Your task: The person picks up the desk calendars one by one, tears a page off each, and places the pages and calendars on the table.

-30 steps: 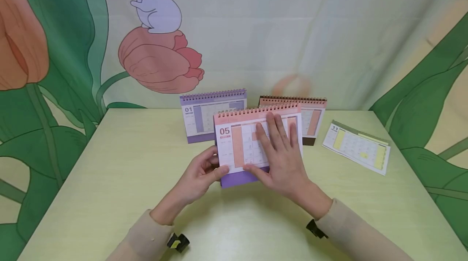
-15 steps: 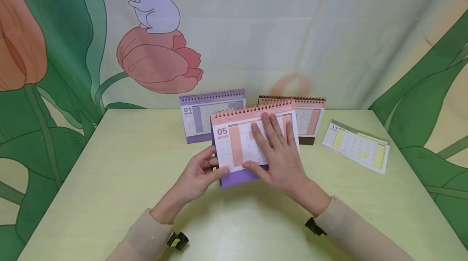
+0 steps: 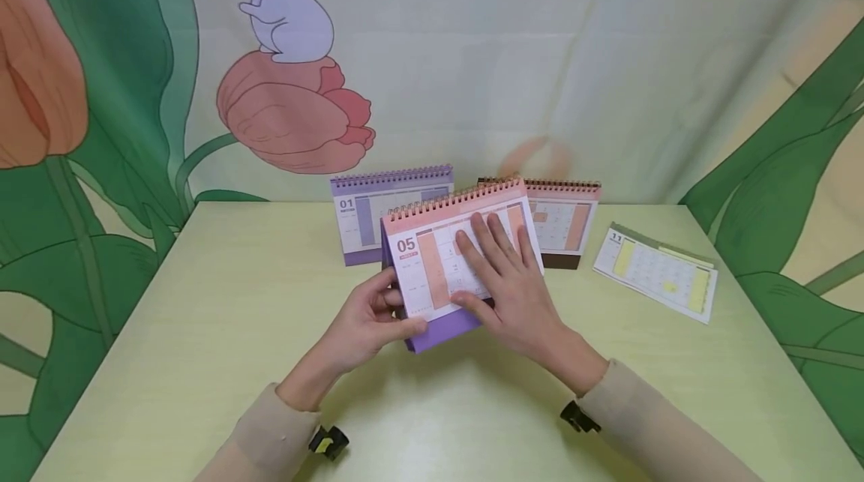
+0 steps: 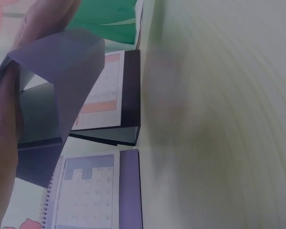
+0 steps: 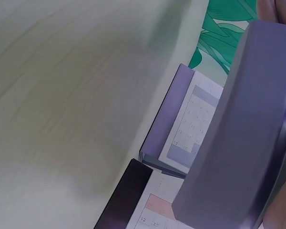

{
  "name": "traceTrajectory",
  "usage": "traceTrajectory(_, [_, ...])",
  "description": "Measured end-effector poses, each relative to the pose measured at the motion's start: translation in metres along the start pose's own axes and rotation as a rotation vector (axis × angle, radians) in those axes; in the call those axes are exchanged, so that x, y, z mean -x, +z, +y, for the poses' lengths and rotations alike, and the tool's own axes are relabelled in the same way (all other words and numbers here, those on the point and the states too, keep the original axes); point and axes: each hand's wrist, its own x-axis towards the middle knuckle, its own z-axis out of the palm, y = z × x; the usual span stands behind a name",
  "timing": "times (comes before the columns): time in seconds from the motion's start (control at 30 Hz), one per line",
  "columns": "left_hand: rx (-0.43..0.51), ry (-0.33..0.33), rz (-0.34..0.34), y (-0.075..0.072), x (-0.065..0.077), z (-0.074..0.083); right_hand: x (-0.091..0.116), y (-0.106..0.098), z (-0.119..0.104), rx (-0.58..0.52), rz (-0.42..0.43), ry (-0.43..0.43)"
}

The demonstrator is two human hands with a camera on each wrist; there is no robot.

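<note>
A desk calendar (image 3: 415, 279) with a pink top strip, the number 05 and a purple base is held tilted above the table in the head view. My left hand (image 3: 367, 321) grips its lower left side, thumb on the front, other fingers behind the edge. My right hand (image 3: 509, 291) lies flat over the page with straight, slightly spread fingers. From the left wrist, the calendar's folded purple stand (image 4: 78, 62) appears from the side. The right wrist view has its purple base (image 5: 238, 129) close up, with part of my right hand (image 5: 281, 205) at the edge.
Behind it stand a purple calendar (image 3: 354, 227) marked 01 and a pink calendar with a dark base (image 3: 563, 261). A loose calendar (image 3: 658, 272) marked 11, with yellow columns, lies at the right on the pale table (image 3: 223, 332). A printed curtain (image 3: 459, 55) hangs behind.
The held calendar has turned counterclockwise, its right side shifting left and up. My right hand has moved slightly left with it. More of the pink calendar behind shows now.
</note>
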Motion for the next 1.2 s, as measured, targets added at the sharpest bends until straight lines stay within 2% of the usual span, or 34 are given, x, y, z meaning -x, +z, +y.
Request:
traceTrajectory(0.23, [-0.019,-0.036,-0.002,-0.0003,0.0002,-0.0002,0.0003,0.0033,0.0013,-0.022,0.009,0.006])
traceTrajectory(0.57, [-0.022,-0.039,0.004,0.0001,-0.0033,-0.0021,0.001,0.0041,0.003,-0.022,0.032,0.014])
traceTrajectory(0.8, [-0.04,-0.067,0.004,-0.0001,-0.0056,-0.0017,0.0022,0.0046,0.0044,-0.027,0.028,0.032])
traceTrajectory(1.2, [-0.034,-0.068,-0.012,-0.0006,-0.0084,-0.0042,0.0054,0.0098,0.0052,-0.068,0.101,0.021])
